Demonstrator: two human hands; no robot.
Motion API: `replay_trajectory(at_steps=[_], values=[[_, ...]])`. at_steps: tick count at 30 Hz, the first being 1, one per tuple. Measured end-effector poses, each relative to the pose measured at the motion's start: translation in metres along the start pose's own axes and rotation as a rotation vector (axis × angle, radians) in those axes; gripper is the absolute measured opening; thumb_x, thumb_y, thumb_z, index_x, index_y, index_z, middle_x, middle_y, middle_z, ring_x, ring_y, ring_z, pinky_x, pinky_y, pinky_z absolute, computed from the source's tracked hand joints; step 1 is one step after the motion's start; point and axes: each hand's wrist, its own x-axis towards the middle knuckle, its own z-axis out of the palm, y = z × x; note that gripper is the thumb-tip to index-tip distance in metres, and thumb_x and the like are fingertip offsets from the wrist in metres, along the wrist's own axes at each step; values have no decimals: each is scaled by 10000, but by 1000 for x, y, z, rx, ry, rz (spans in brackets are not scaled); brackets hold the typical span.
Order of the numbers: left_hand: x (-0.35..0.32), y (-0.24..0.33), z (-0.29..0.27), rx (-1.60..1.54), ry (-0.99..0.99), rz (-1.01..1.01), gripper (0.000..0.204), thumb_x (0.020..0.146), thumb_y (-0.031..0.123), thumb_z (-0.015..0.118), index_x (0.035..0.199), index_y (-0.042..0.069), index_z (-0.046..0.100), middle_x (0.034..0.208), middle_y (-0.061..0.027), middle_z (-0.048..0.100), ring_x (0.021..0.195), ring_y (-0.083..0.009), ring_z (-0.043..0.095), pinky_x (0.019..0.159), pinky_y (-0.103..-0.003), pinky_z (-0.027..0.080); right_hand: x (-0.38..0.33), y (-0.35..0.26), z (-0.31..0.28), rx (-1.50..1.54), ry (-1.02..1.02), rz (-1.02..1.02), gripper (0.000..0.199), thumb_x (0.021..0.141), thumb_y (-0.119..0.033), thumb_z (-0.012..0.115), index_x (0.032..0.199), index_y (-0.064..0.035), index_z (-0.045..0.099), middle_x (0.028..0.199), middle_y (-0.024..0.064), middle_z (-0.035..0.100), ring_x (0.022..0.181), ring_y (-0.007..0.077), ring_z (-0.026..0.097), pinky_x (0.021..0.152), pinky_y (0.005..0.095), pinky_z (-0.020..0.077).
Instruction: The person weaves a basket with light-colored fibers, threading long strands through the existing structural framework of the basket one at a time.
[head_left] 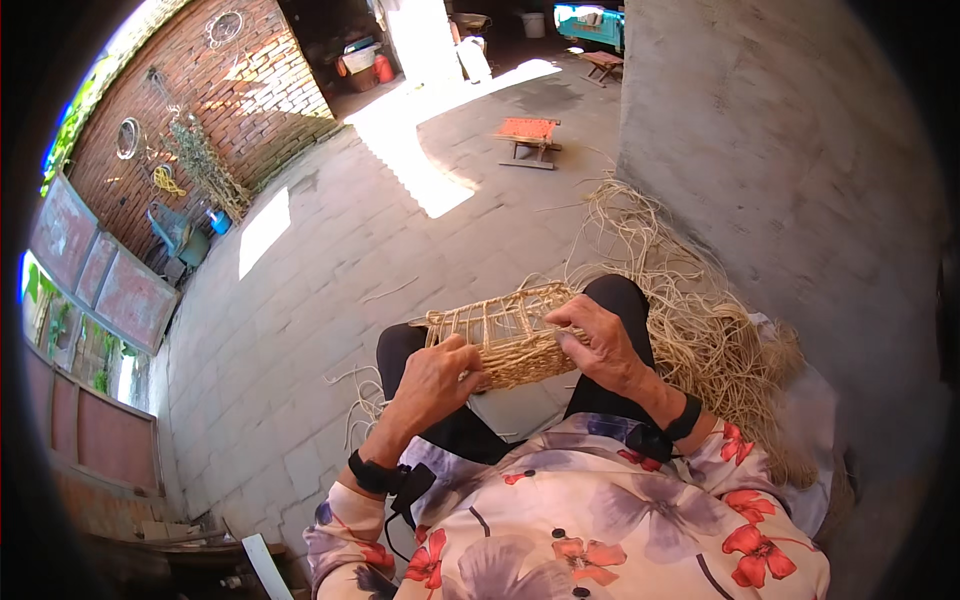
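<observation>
Across my knees rests a box-shaped basket (520, 370) of straw-coloured cord. Its near side is densely woven, while the far part shows open bars with gaps. My left hand (438, 378) is closed at its left end, fingers curled over the woven edge. At the right end my right hand (600, 345) pinches the upper rim between thumb and fingers. Whether a loose strand lies in either grip is too small to see.
To my right a big tangled heap of straw cord (715, 350) lies against a grey wall (780, 120). A folding stool (528, 131) with an orange seat stands ahead on the paved floor (330, 330). Loose strands lie beside my left knee.
</observation>
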Motion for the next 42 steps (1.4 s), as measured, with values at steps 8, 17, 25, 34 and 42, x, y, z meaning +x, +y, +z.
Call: replay_trajectory(at_steps=[8,17,25,34,42], values=[[30,24,-43,-389,8,-196,173,871,162,698,866,2,633,716,-100,649,606,-203,591,602,-306,483,19,-34,30,-139,-257,-175,599,758,-98,719,1322,-58,521,1074,162,623,1066,337,595,983,445,407],[-25,-2,-8,123,-226,-295,325,831,314,756,942,32,639,789,-76,646,721,-196,607,661,-334,486,17,-19,38,-278,-185,-203,387,751,-123,732,1111,-79,598,984,129,580,979,330,585,896,453,438],[-3,17,-49,-820,-383,-167,349,1014,341,560,940,20,675,713,39,509,669,-90,433,594,-273,385,31,-59,31,87,-157,-245,324,800,-155,744,1094,-61,646,981,135,642,946,278,638,802,376,496],[-14,-32,-54,-993,-245,-416,333,1017,327,545,942,50,713,620,107,400,539,-8,299,472,-206,223,-16,13,-55,1033,7,322,192,941,-196,607,804,-64,585,735,52,623,797,186,651,986,385,461],[-18,-30,-39,-730,-139,-588,263,963,253,573,916,49,730,623,69,466,568,-37,420,500,-224,324,-75,87,-73,965,443,681,223,964,-237,586,892,-44,669,869,100,710,812,182,684,761,335,566]])
